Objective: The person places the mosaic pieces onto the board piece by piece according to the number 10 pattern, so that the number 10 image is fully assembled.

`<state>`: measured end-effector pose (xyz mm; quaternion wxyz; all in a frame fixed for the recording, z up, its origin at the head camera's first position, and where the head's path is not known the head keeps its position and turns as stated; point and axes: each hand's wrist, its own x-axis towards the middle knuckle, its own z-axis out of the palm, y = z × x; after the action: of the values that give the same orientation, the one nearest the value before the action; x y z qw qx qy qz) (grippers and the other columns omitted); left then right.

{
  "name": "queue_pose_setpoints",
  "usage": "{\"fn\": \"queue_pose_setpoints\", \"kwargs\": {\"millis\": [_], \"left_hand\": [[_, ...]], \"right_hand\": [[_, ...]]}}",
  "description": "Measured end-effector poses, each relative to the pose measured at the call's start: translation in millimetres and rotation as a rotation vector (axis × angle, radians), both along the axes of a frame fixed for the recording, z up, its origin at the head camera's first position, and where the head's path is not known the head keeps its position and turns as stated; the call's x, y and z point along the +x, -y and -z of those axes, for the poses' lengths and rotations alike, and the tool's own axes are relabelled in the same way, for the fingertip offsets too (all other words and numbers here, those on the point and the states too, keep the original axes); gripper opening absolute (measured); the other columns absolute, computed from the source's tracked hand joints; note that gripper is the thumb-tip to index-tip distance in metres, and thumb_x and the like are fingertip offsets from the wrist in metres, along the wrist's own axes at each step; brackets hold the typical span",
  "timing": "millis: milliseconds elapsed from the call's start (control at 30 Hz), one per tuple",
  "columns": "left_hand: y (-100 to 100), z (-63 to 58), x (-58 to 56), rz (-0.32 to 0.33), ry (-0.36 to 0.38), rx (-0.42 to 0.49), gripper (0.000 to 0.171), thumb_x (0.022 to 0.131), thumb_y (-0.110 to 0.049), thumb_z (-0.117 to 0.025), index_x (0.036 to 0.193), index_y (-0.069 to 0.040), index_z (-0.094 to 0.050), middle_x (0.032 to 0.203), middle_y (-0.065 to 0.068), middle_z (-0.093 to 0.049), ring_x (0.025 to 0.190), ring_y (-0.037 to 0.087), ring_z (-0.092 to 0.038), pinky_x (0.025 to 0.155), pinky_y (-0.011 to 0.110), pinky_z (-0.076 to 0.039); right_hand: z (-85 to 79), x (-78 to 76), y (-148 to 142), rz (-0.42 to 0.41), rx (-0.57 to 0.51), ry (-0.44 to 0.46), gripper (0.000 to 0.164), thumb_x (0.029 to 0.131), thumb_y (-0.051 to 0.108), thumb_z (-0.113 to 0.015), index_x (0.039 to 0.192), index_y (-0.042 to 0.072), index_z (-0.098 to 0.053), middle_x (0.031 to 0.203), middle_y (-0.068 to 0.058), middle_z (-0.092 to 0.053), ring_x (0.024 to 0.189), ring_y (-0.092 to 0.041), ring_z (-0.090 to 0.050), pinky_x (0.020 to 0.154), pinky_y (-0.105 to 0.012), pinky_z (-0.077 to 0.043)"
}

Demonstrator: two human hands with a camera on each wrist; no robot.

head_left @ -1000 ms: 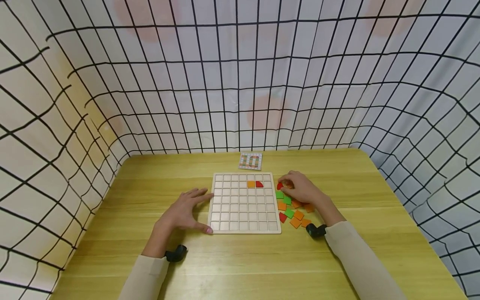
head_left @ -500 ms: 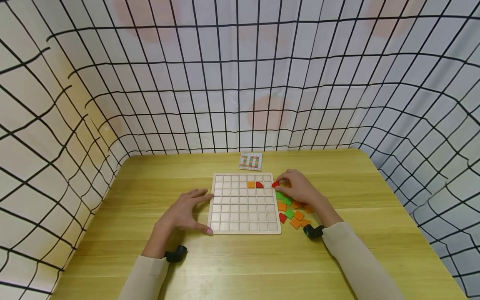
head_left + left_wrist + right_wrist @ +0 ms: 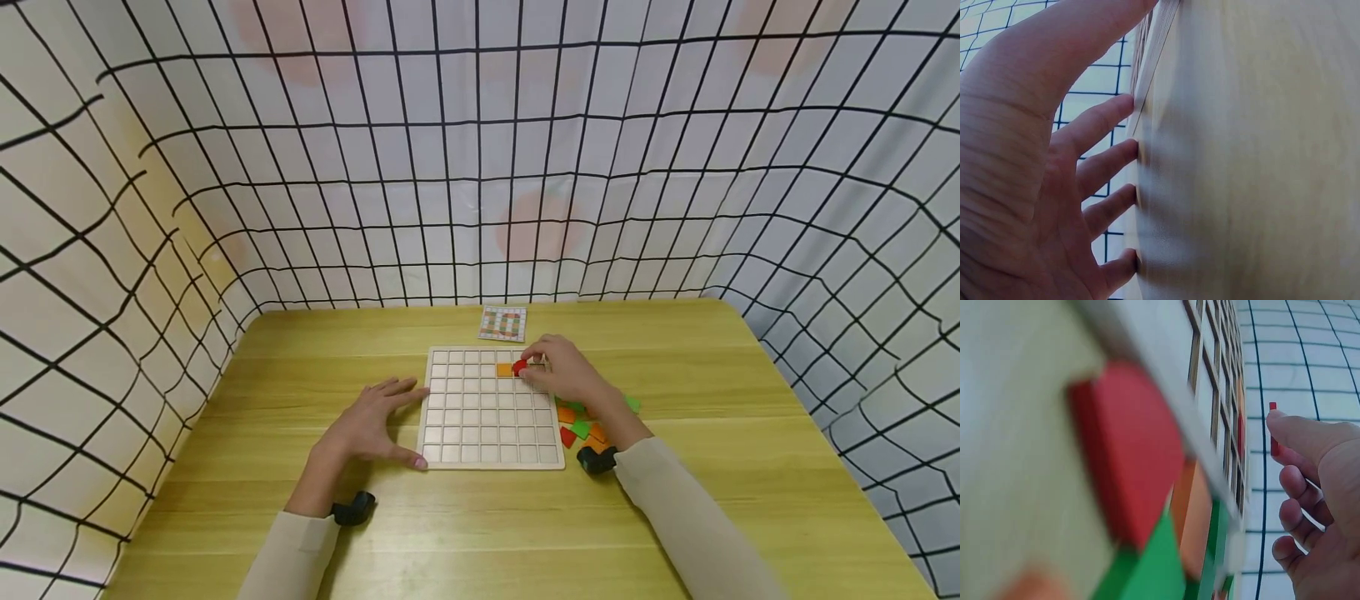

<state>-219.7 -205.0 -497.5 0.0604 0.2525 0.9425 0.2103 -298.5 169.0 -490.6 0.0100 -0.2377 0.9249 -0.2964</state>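
Note:
A pale wooden grid board (image 3: 480, 417) lies on the table. My left hand (image 3: 371, 421) rests at its left side, thumb and forefinger spread and touching the edge; in the left wrist view the fingers (image 3: 1107, 172) reach the tabletop. Over the upper right of the board, my right hand (image 3: 566, 368) pinches a red tile (image 3: 1274, 447) between thumb and finger, held up off the board in the right wrist view. An orange square tile (image 3: 504, 369) sits in a cell just left of those fingertips. The red quarter-round tile beside it is mostly hidden from the head view.
Several loose tiles lie right of the board, among them a red one (image 3: 567, 437), a green one (image 3: 581, 429) and an orange one (image 3: 566, 414), partly under my right forearm. A printed pattern card (image 3: 502, 323) lies behind the board. Grid-patterned cloth (image 3: 480, 167) surrounds the table.
My right hand has carried the red tile left from the loose pile, across the board's right edge, to beside the orange tile. The left hand stays in place.

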Motion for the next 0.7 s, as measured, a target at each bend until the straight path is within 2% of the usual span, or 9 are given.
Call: {"fn": "queue_pose_setpoints", "kwargs": {"millis": [167,300,700], "left_hand": [[0.2,0.3,-0.2,0.006,-0.009,-0.003,0.116,0.059,-0.076,-0.086,0.156,-0.025,-0.048,0.166,0.012,-0.038,0.154,0.045,-0.029,0.12,0.075,-0.021],[0.0,0.4,-0.1,0.001,-0.004,-0.003,0.116,0.059,-0.077,-0.086,0.156,-0.026,-0.048,0.166,0.011,-0.038,0.154,0.045,-0.028,0.12,0.075,-0.021],[-1.4,-1.8,0.3,0.008,-0.015,-0.011,0.116,0.059,-0.074,-0.088,0.155,-0.024,-0.049,0.164,0.011,-0.04,0.153,0.045,-0.03,0.12,0.074,-0.023]], "right_hand": [[-1.6,-1.9,18.0,-0.018,-0.021,0.013,0.028,0.096,0.03,-0.074,0.116,0.009,-0.074,0.1,-0.004,-0.063,0.096,-0.023,-0.054,0.082,-0.038,-0.047],[1.2,-4.2,29.4,0.004,-0.006,0.032,0.029,0.097,0.033,-0.074,0.118,0.013,-0.074,0.101,0.0,-0.063,0.098,-0.02,-0.054,0.081,-0.036,-0.05],[9.3,-7.7,48.5,0.004,0.007,0.047,0.028,0.095,0.034,-0.076,0.116,0.016,-0.075,0.096,0.001,-0.063,0.093,-0.019,-0.055,0.077,-0.034,-0.05]]}}
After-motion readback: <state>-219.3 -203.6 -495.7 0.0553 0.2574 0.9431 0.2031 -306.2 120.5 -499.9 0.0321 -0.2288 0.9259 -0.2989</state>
